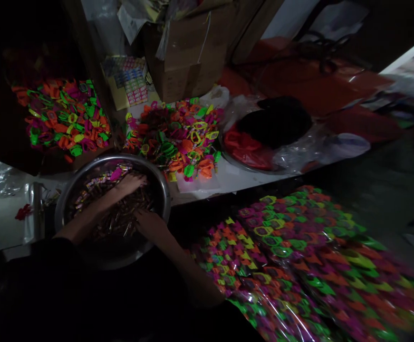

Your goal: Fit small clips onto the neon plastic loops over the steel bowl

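A wide metal basin holds many small wrapped sticks, with pinkish printed ones along its far left side. A bright pink plastic piece lies among them. My left hand reaches across the basin to its far right part, over the sticks. My right hand is inside the near right rim, its fingertips at the sticks. Dim light and blur hide how the fingers of both hands are bent and whether they hold anything. Beside the basin lies a heap of neon plastic toy watches.
More toy watches fill a dark box at left. Behind stand a cardboard box and printed sticker sheets. A tray with red plastic and a black bag sits right. Clear bags of toy watches are stacked lower right.
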Motion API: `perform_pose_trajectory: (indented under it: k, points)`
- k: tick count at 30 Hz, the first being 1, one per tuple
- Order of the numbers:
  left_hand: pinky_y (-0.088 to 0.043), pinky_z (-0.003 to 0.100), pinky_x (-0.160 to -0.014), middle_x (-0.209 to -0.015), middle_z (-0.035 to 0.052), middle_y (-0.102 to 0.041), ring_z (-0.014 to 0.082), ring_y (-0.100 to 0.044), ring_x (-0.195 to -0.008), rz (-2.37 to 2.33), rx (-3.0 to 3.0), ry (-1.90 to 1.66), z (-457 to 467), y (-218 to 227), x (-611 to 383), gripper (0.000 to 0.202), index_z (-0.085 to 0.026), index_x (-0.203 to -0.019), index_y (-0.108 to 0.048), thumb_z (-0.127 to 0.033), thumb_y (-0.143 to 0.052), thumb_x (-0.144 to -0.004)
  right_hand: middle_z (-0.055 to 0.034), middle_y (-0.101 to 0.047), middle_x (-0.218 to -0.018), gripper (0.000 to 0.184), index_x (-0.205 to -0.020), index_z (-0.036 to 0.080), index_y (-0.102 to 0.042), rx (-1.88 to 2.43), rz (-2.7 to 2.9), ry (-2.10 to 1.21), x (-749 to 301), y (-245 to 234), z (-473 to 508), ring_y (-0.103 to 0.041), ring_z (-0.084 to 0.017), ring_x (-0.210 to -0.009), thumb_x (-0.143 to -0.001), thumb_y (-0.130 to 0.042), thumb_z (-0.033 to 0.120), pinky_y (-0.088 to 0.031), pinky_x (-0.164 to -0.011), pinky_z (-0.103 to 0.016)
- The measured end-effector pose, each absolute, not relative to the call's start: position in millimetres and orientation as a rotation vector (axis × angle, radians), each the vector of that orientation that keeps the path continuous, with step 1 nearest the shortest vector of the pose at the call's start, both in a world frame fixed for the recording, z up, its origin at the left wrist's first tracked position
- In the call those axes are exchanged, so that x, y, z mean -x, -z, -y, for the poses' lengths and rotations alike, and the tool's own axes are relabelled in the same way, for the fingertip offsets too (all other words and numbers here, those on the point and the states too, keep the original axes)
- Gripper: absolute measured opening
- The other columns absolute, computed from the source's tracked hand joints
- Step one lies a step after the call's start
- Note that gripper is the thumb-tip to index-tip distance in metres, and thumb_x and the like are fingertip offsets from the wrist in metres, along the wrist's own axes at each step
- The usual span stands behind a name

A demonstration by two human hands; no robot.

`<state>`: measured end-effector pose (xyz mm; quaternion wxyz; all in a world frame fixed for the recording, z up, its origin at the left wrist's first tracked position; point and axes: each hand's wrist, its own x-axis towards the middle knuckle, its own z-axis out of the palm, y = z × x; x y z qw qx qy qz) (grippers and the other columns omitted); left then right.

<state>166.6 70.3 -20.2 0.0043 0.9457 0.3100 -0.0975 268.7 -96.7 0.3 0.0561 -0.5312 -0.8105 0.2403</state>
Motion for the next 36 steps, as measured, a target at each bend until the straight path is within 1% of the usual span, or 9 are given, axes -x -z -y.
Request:
perform_pose_trajectory:
  k: [2,4,9,15,21,26,29,32,36]
  points:
    - [-0.042,0.041,-0.097,-0.128,0.0192,-0.054,0.0257,-0.054,-0.117,-1.012,-2.966,0.302,-72,22,-165,0.045,-0.009,-0.128,-0.045,-0.003,-0.041,-0.084,-0.0121,-0.059,-0.119,0.030,-0.117,0.014,-0.054,1.610,2.443,-0.728,-269,0,97,-0.056,-0.019,-0.110,-0.093,-0.040,0.024,-0.046,-0.090,-0.032]
    - [-0.042,0.041,-0.098,-0.128,0.0195,-0.053,0.0263,-0.053,-0.117,-1.021,-2.967,0.309,-74,24,-166,0.047,-0.009,-0.130,-0.044,-0.003,-0.040,-0.083,-0.0119,-0.060,-0.118,0.029,-0.116,0.015,-0.054,1.615,2.436,-0.735,-269,0,97,-0.056,-0.020,-0.109,-0.092,-0.041,0.025,-0.047,-0.089,-0.032]
    - [-0.041,0.034,-0.098,-0.130,0.0154,-0.053,0.0213,-0.052,-0.119,-0.945,-2.954,0.375,-74,31,-176,0.042,-0.011,-0.126,-0.048,-0.004,-0.033,-0.087,-0.0133,-0.060,-0.117,0.029,-0.116,0.014,-0.055,1.611,2.445,-0.758,-269,0,96,-0.055,-0.020,-0.111,-0.092,-0.042,0.024,-0.046,-0.090,-0.033]
    - [-0.050,0.036,-0.082,-0.128,0.0190,-0.052,0.0238,-0.063,-0.099,-0.856,-2.950,0.454,-73,34,-181,0.038,-0.009,-0.121,-0.053,-0.008,-0.035,-0.088,-0.0115,-0.062,-0.114,0.028,-0.113,0.013,-0.055,1.615,2.458,-0.710,-269,-1,97,-0.058,-0.021,-0.105,-0.092,-0.040,0.022,-0.049,-0.085,-0.032]
    - [-0.043,0.032,-0.095,-0.128,0.0151,-0.054,0.0216,-0.054,-0.115,-0.728,-2.994,0.395,-77,30,-184,0.032,-0.011,-0.114,-0.057,-0.006,-0.042,-0.086,-0.0111,-0.063,-0.113,0.027,-0.112,0.014,-0.055,1.641,2.437,-0.693,-270,-1,98,-0.060,-0.020,-0.101,-0.093,-0.039,0.021,-0.049,-0.083,-0.031]
    - [-0.038,0.037,-0.098,-0.119,0.0165,-0.058,0.0256,-0.050,-0.117,-0.806,-3.020,0.194,-77,8,-182,0.028,-0.010,-0.110,-0.057,-0.016,-0.047,-0.085,-0.0108,-0.062,-0.113,0.027,-0.112,0.014,-0.055,1.654,2.444,-0.708,-269,-1,97,-0.060,-0.020,-0.102,-0.092,-0.039,0.022,-0.049,-0.082,-0.031]
    - [-0.043,0.033,-0.091,-0.111,0.0136,-0.062,0.0250,-0.056,-0.108,-1.068,-2.866,0.015,-73,-11,-178,0.038,-0.011,-0.117,-0.052,-0.025,-0.055,-0.082,-0.0116,-0.063,-0.113,0.028,-0.114,0.013,-0.055,1.656,2.450,-0.715,-269,-4,96,-0.059,-0.021,-0.105,-0.092,-0.040,0.020,-0.048,-0.084,-0.031]
    - [-0.047,0.029,-0.078,-0.107,0.0093,-0.066,0.0214,-0.063,-0.094,-1.114,-2.740,0.115,-63,-19,-176,0.043,-0.016,-0.123,-0.047,-0.027,-0.055,-0.083,-0.0116,-0.063,-0.114,0.029,-0.116,0.014,-0.055,1.652,2.448,-0.735,-270,-7,97,-0.059,-0.020,-0.105,-0.091,-0.040,0.020,-0.048,-0.083,-0.029]
    - [-0.046,0.025,-0.085,-0.112,0.0094,-0.065,0.0176,-0.062,-0.099,-0.856,-2.767,0.328,-40,-4,-184,0.030,-0.017,-0.112,-0.057,-0.015,-0.049,-0.083,-0.0111,-0.064,-0.112,0.028,-0.113,0.015,-0.056,1.674,2.442,-0.728,-271,-9,98,-0.062,-0.021,-0.101,-0.093,-0.037,0.021,-0.049,-0.079,-0.028]
